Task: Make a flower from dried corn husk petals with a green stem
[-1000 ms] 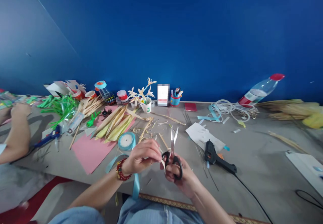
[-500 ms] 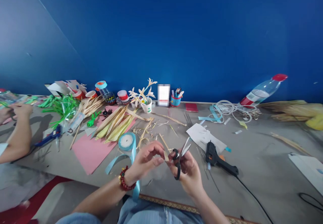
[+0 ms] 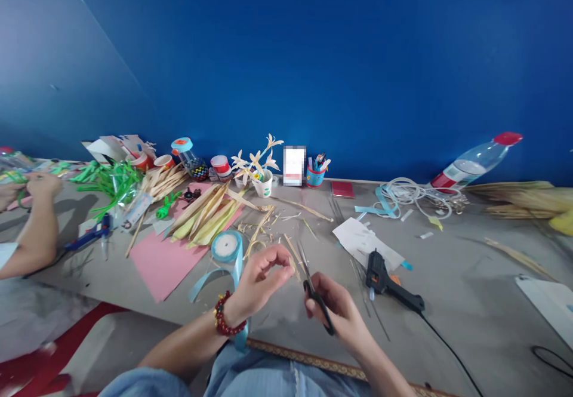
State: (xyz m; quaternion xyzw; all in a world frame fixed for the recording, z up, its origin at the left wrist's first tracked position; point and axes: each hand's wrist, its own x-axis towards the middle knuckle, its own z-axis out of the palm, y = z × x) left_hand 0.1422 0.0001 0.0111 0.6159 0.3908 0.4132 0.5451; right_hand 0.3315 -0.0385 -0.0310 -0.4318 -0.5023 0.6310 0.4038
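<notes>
Your right hand (image 3: 339, 308) gripped the scissors (image 3: 320, 308) by their handles, blades pointing away from you. Your left hand (image 3: 259, 282) pinched a small pale strip (image 3: 293, 267) just beside the blades — both hands apart above the desk (image 3: 461, 289). Right of the scissors lay a glue gun (image 3: 394, 288); beyond your left hand, a ribbon roll (image 3: 225, 245).

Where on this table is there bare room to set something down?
The widest bare patch lies between the black glue gun, its cord and the white panel. A smaller one lies between the left hand and right hand, toward the near edge of the table. The left side is crowded with green strips, husks and a ribbon roll.
</notes>
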